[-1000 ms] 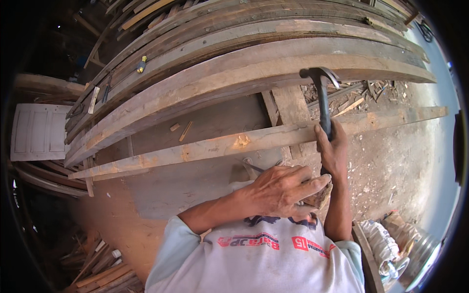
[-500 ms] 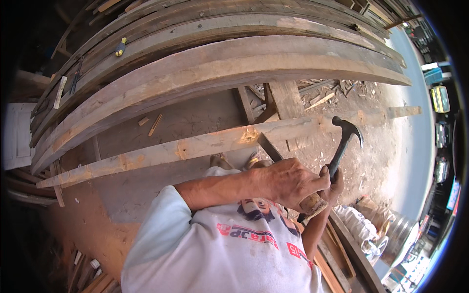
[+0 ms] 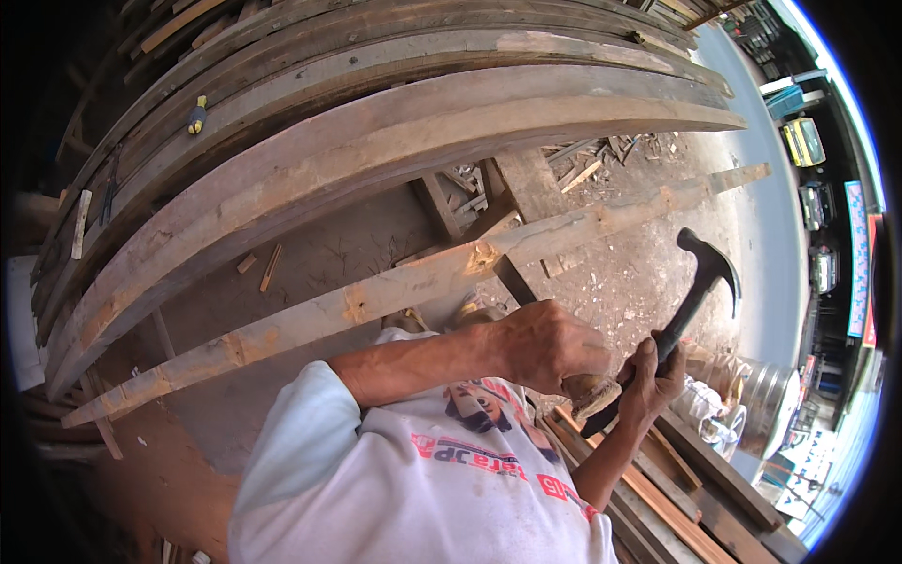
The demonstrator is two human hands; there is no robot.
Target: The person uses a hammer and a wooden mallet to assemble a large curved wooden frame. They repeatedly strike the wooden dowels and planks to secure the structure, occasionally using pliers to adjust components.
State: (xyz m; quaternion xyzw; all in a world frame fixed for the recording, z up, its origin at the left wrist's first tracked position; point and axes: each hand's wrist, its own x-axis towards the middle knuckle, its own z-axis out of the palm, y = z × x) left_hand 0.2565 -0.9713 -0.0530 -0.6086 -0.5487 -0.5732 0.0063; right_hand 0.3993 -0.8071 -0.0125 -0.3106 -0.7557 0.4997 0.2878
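Brought chisel (image 3: 514, 281), gripped in left hand (image 3: 554, 350), beside pale patch (image 3: 484, 256) on beam (image 3: 413, 289) at 11 o'clock from there, and swung hammer (image 3: 692, 304), held in right hand (image 3: 653, 381), outward toward 2 o'clock, so seemed past positioning.

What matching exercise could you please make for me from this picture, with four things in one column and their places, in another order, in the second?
Things
1. dark metal claw hammer
2. flat dark chisel with a worn wooden handle
3. small yellow-and-grey handled tool
4. yellow-fronted vehicle

Places
A. on the far side of the grey road
B. in the left hand
C. on the long weathered wooden boards, upper left
D. in the right hand

Right pairs: 1-D, 2-B, 3-C, 4-A.
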